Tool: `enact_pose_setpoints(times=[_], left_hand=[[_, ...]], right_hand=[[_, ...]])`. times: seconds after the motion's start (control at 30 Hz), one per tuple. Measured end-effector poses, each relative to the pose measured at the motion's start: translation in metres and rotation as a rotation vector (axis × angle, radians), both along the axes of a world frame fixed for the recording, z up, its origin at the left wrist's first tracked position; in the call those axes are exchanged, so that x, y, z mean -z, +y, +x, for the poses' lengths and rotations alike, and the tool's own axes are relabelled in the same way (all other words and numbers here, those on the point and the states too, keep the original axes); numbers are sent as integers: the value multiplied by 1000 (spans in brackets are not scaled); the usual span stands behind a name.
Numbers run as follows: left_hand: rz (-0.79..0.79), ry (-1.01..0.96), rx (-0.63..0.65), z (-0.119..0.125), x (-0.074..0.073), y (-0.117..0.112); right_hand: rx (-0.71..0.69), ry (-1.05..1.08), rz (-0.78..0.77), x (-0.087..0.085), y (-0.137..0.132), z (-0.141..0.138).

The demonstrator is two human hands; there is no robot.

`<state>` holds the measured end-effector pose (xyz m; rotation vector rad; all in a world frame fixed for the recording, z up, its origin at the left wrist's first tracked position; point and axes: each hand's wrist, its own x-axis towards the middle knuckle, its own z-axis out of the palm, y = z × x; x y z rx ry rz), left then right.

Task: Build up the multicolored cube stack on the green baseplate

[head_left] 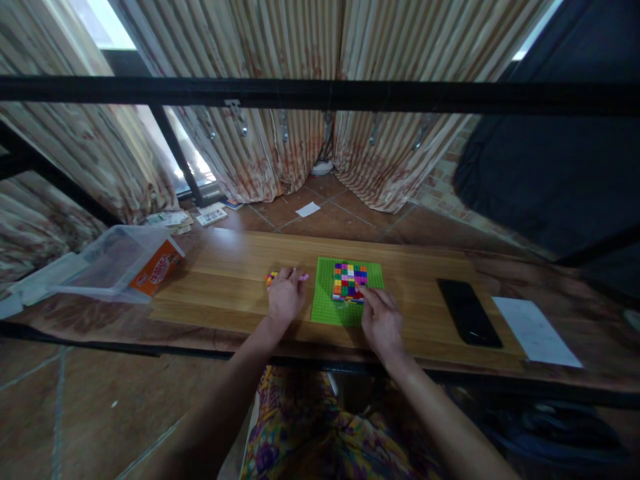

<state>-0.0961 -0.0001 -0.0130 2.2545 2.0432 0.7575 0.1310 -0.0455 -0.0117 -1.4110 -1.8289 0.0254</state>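
Observation:
A green studded baseplate (325, 310) lies on the wooden board, bearing a square block of multicoloured toy bricks (350, 277). My right hand (383, 320) reaches over the plate's right side, its thumb and fingers pinched at the block's lower right edge. Whatever sits between those fingertips is too small to make out. Left of the plate, my left hand (286, 297) rests with curled fingers over a small heap of loose toy bricks (271, 277). A pink brick (305, 277) shows beside its fingertips. The hand hides most of the heap.
A clear plastic box (115, 257) with an orange label lies at the board's left end. On the right are a black phone (469, 312) and a white sheet of paper (537, 331). A black metal bar (320, 93) crosses beyond the wooden board (225, 267).

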Motion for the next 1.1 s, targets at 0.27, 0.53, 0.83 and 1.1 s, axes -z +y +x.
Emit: enact_pose_setpoints(times=[0.27,0.53,0.83,1.1], left_hand=[[-80,180,17,11,1,27],[-24,28,50,11,-8,-3],[-454,-1288,187,67,-24,-77],[-507,-1503,160,88,-27,-83]], right_hand=[[22,123,-2,-2,-23,7],[10,237,-44,-7,-42,13],[-252,532,-333,-27,-49,-14],[-238,766,-409,-19,-51,-12]])
